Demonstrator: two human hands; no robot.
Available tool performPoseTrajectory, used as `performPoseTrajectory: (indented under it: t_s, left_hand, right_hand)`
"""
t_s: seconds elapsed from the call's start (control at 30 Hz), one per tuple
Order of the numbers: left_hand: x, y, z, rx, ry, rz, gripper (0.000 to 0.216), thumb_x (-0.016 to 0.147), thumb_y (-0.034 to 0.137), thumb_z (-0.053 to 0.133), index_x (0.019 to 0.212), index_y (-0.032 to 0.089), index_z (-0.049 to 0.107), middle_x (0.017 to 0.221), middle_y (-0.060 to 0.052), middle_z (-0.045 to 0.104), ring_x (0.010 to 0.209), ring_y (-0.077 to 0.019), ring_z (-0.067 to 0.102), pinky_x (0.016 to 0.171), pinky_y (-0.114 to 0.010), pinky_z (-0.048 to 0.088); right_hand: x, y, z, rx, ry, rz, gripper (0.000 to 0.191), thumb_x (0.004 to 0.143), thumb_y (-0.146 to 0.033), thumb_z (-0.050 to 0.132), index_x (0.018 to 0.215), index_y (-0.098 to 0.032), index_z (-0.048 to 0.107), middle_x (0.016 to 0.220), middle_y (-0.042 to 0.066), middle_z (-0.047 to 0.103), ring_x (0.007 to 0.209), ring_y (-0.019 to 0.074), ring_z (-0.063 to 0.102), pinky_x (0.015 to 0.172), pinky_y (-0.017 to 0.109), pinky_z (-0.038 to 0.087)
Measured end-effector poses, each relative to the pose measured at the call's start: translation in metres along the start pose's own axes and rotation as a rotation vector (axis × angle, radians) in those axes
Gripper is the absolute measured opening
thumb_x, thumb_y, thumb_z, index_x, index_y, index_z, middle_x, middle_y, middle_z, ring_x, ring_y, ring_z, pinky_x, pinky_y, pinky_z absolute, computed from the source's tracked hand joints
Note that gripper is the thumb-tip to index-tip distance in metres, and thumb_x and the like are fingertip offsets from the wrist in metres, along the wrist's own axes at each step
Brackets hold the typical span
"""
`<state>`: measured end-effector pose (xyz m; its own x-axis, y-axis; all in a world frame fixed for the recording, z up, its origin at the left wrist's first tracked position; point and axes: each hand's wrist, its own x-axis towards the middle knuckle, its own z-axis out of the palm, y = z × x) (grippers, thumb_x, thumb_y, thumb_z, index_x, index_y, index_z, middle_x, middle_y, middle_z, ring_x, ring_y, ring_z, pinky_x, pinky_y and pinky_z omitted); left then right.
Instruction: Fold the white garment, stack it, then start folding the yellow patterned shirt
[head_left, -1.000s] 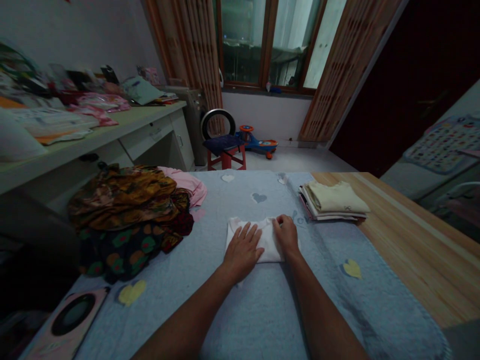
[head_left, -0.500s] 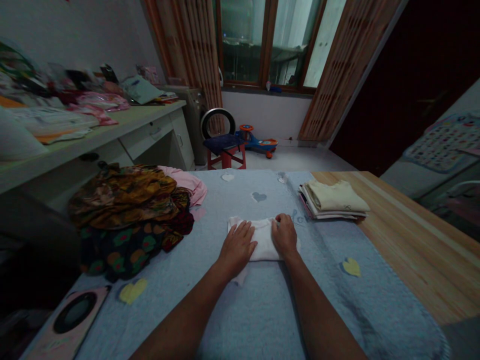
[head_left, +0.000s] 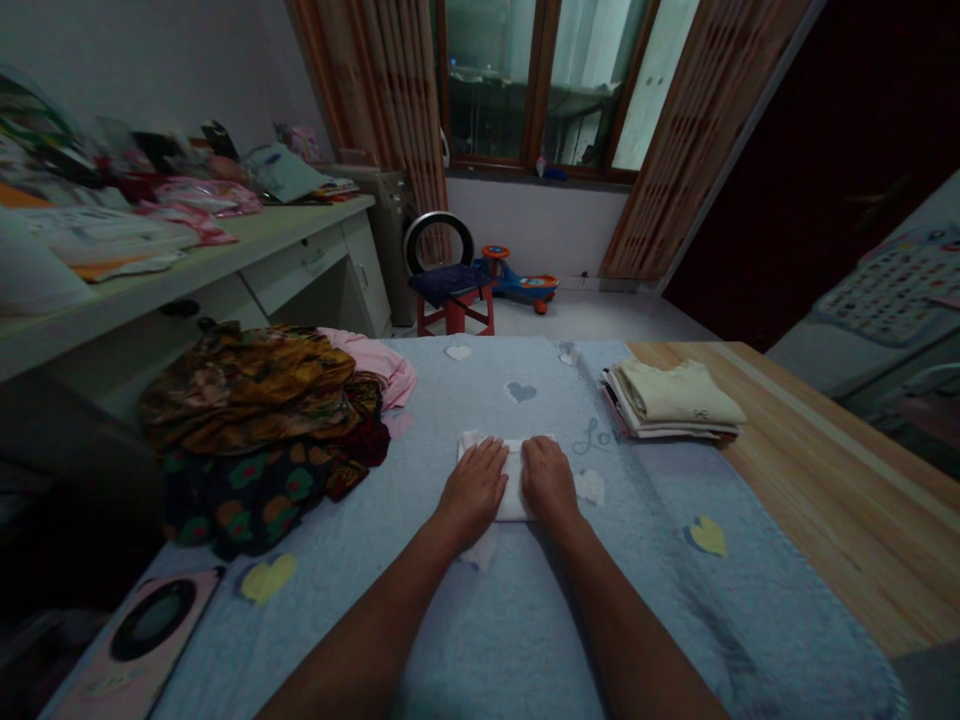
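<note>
A small folded white garment [head_left: 513, 495] lies on the blue cloth between my hands. My left hand [head_left: 472, 490] rests on its left part, fingers stretched out and flat. Curled over the right part is my right hand [head_left: 551, 485], its fingers closed on the fabric; the fingertips are partly hidden. A pale end of the garment sticks out below my left wrist, and another corner shows above the left fingers.
A heap of patterned clothes [head_left: 262, 430] with a pink piece [head_left: 375, 365] lies left. At the right sits a stack of folded clothes [head_left: 675, 400]. A pink phone-like object [head_left: 142, 640] is near left. The blue cloth [head_left: 495, 640] covers part of the wooden table [head_left: 847, 500].
My right hand has moved left, bringing the garment's right side inward, so the garment is narrower and a white heart on the cloth is uncovered. My left hand stays nearly in place.
</note>
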<state>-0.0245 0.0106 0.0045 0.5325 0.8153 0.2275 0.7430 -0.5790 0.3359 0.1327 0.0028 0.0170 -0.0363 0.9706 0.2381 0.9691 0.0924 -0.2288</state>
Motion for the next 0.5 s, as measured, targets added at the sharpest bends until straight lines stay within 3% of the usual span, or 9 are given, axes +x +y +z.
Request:
performPoseTrajectory:
  t_s: [0.13, 0.3, 0.4, 0.5]
  left_hand:
    - [0.002, -0.008, -0.003, -0.014, 0.101, -0.065, 0.047, 0.097, 0.024, 0.038, 0.143, 0.017, 0.045, 0.153, -0.012, 0.044, 0.147, -0.0256, 0.031, 0.121, -0.05, 0.024]
    - [0.008, -0.029, -0.006, -0.07, 0.336, -0.294, 0.046, 0.093, 0.019, 0.038, 0.138, 0.013, 0.047, 0.146, -0.016, 0.049, 0.142, -0.0271, 0.037, 0.118, -0.048, 0.029]
    - [0.012, -0.042, -0.011, -0.172, 0.283, -0.366, 0.042, 0.09, 0.019, 0.043, 0.13, 0.013, 0.053, 0.132, -0.016, 0.06, 0.129, -0.0271, 0.051, 0.113, -0.046, 0.037]
    - [0.017, -0.05, -0.016, -0.278, 0.217, -0.378, 0.037, 0.088, 0.019, 0.046, 0.122, 0.015, 0.059, 0.124, -0.014, 0.064, 0.118, -0.0258, 0.057, 0.107, -0.044, 0.041]
  right_hand:
    - [0.002, 0.003, 0.002, 0.054, 0.007, -0.001, 0.029, 0.09, -0.009, 0.044, 0.111, -0.015, 0.064, 0.119, 0.012, 0.064, 0.114, 0.0222, 0.051, 0.101, 0.031, 0.035]
    - [0.002, 0.004, 0.003, 0.074, 0.016, 0.019, 0.029, 0.093, -0.013, 0.043, 0.111, -0.016, 0.066, 0.121, 0.012, 0.065, 0.115, 0.0218, 0.053, 0.103, 0.032, 0.036]
    - [0.0, 0.001, 0.002, 0.062, 0.032, 0.006, 0.03, 0.094, -0.013, 0.042, 0.112, -0.017, 0.066, 0.123, 0.011, 0.065, 0.117, 0.0223, 0.054, 0.108, 0.036, 0.031]
    - [-0.003, -0.005, 0.0, 0.096, 0.06, -0.104, 0.033, 0.094, -0.012, 0.042, 0.119, -0.017, 0.063, 0.131, 0.011, 0.062, 0.127, 0.0221, 0.049, 0.116, 0.043, 0.02]
